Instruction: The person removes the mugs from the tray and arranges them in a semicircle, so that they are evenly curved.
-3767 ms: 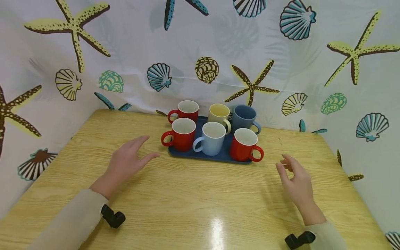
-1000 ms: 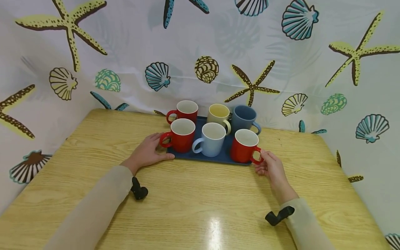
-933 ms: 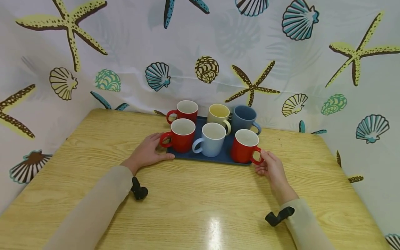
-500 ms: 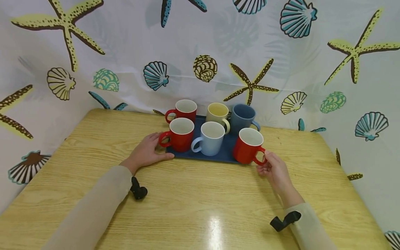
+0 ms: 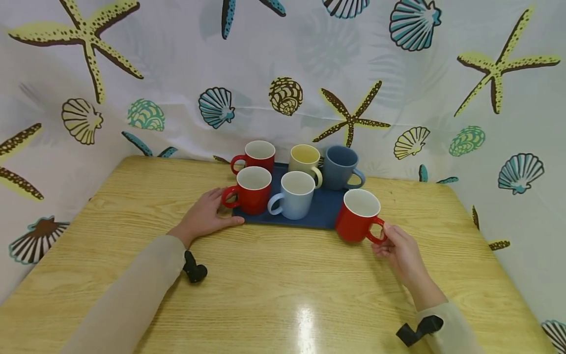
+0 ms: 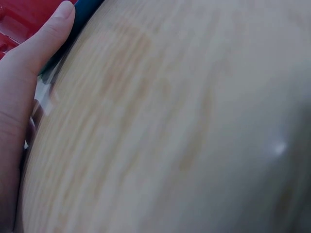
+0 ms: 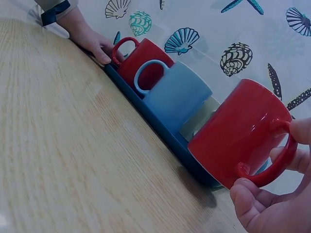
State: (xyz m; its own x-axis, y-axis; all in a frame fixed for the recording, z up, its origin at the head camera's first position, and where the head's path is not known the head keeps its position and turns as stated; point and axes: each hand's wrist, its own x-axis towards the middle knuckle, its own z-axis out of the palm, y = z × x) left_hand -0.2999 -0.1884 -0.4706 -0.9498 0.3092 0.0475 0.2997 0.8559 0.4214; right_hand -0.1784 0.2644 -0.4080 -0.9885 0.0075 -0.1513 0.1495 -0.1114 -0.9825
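My right hand [image 5: 401, 251] pinches the handle of a red mug [image 5: 352, 223], white inside. This mug overlaps the front right corner of the dark blue tray [image 5: 326, 209] and leans slightly. In the right wrist view, thumb and fingers close round the handle [image 7: 284, 167]. At the tray's left end is my left hand [image 5: 201, 219], thumb lying straight along the front rim, other fingers partly hidden behind a second red mug's handle [image 5: 230, 197]. Beside that second red mug [image 5: 255, 197] on the tray stands a light blue mug [image 5: 298, 202].
Along the tray's back stand another red mug [image 5: 267, 164], a pale yellow mug [image 5: 304, 165] and a darker blue mug [image 5: 337, 173]. All sit on a wooden table [image 5: 265, 285]. Behind and at both sides hangs a white cloth [image 5: 247, 59] printed with shells and starfish.
Both hands have come in from the sides to the tray and mug. Since then my right hand has drawn the red mug right and toward me, off its place; the left hand stays put.
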